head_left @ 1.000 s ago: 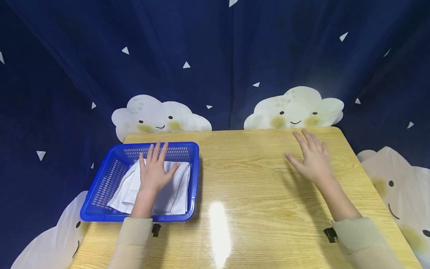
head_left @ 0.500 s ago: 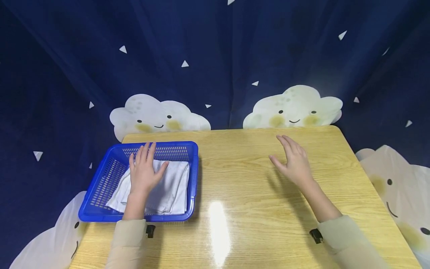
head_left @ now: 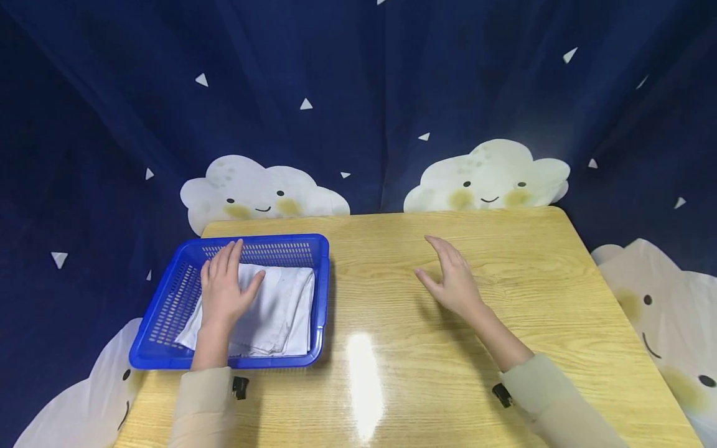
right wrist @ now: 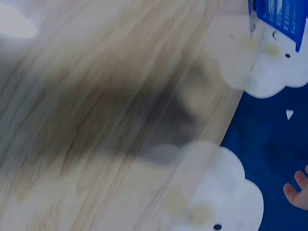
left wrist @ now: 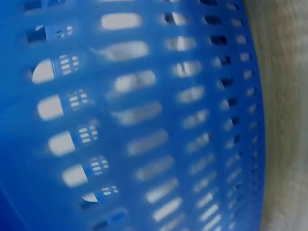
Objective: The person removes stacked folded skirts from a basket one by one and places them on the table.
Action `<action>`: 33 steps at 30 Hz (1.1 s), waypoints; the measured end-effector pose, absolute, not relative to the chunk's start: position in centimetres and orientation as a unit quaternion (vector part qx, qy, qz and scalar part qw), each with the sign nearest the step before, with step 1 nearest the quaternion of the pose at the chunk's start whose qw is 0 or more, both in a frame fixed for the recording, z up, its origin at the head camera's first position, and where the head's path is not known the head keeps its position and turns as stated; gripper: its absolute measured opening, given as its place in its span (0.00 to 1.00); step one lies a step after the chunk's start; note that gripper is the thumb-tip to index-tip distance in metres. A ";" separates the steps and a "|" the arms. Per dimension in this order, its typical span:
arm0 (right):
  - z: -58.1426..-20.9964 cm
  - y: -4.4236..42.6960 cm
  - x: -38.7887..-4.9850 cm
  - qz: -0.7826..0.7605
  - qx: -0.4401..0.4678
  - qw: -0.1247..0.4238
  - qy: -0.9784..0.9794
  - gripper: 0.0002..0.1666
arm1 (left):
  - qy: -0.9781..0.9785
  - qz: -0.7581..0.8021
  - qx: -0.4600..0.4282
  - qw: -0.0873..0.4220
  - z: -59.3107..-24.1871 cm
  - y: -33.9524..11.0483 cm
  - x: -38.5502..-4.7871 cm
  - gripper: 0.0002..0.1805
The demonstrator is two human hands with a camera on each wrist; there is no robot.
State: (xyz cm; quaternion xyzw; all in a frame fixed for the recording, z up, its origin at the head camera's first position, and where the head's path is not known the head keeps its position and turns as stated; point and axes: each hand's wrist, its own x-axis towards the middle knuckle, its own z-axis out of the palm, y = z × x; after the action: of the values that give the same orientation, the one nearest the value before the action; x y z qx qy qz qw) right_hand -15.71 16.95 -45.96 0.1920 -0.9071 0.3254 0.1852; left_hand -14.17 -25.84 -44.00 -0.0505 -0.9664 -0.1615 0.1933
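A blue perforated basket (head_left: 322, 298) stands on the left of the table with folded white cloths (head_left: 280, 311) lying in it. Above the basket is my left hand (head_left: 224, 298), fingers extended and thumb spread, holding nothing. My right hand (head_left: 454, 283) hovers over the table to the right of the basket, palm turned inward, also holding nothing. The left wrist view is filled by the slotted basket wall (left wrist: 144, 115). At the right edge of the right wrist view, fingertips of my right hand (right wrist: 299, 192) show, with a corner of the basket (right wrist: 284, 21) above.
The light wooden table (head_left: 392, 261) carries a bright glare spot near its front. Behind and beside it hangs a dark blue curtain (head_left: 358, 93) with printed white clouds and small triangles. A small black device is at each sleeve cuff.
Both hands have moved left, the right one farther, and its fingers are nearer together. The left hand has shifted toward the basket's left part. Basket and cloths have stayed in place.
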 end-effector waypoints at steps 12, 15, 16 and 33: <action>-46.4 13.3 -15.5 0.392 0.200 0.167 -0.882 0.37 | -0.963 -0.172 -0.045 0.203 -44.8 -27.7 -13.8 0.38; -46.4 12.5 -15.5 0.405 0.200 0.155 -0.879 0.37 | -0.962 -0.174 -0.040 0.205 -45.1 -28.3 -13.6 0.38; -46.4 12.2 -15.4 0.409 0.199 0.151 -0.877 0.37 | -0.963 -0.175 -0.039 0.204 -45.2 -28.5 -13.5 0.38; -46.3 7.7 -15.5 0.460 0.207 0.108 -0.856 0.37 | -0.965 -0.186 -0.007 0.183 -46.1 -31.3 -12.8 0.38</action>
State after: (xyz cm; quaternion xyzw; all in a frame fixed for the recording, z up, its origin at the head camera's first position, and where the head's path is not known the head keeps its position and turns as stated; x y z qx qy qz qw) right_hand -15.55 7.67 -46.35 0.2067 -0.8564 0.4605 0.1084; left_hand -12.80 -31.33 -46.11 -0.0066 -0.9652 -0.1863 0.1834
